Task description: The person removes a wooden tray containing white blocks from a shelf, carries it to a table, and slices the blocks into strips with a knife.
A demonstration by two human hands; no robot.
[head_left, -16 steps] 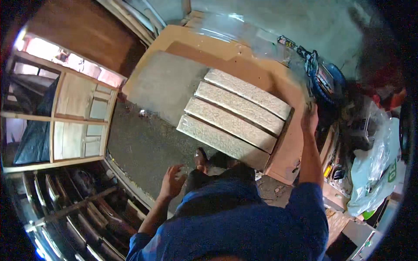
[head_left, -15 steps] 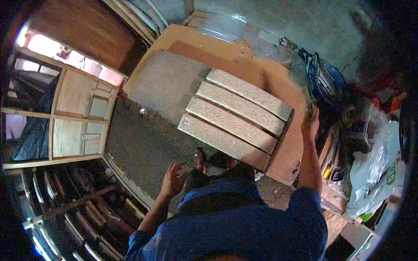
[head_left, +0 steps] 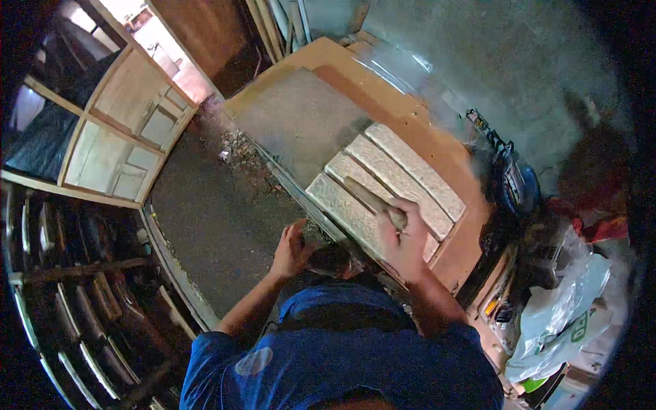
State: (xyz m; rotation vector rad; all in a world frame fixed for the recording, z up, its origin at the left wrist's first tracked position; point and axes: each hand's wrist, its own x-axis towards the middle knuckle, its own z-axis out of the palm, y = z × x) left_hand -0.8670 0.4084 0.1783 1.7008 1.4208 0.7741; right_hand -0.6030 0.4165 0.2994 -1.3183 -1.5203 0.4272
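Note:
Several pale, rough-textured slabs [head_left: 389, 164] lie side by side on the work table, with narrow gaps between them. Over the nearer slabs, my right hand [head_left: 408, 236] is closed around a slim brownish stick-like tool [head_left: 369, 196]. Its exact kind does not show clearly, and part of it is hidden by my fingers. The tool's far end points toward the upper left, above the slabs. Near the table's front edge, my left hand [head_left: 292, 251] has its fingers loosely bent and apart, with nothing visible in it.
A grey board [head_left: 294, 123] lies on the tan tabletop [head_left: 324, 55] beyond the slabs. Dark shelves with upright pieces [head_left: 89, 301] stand at lower left, below a wooden cabinet frame [head_left: 130, 147]. Plastic bags [head_left: 567, 318] sit at right. Debris [head_left: 239, 150] lies on the floor.
My right hand has come from the table's right side to over the slabs, now showing the tool. My left hand has risen slightly rightward. The view has turned.

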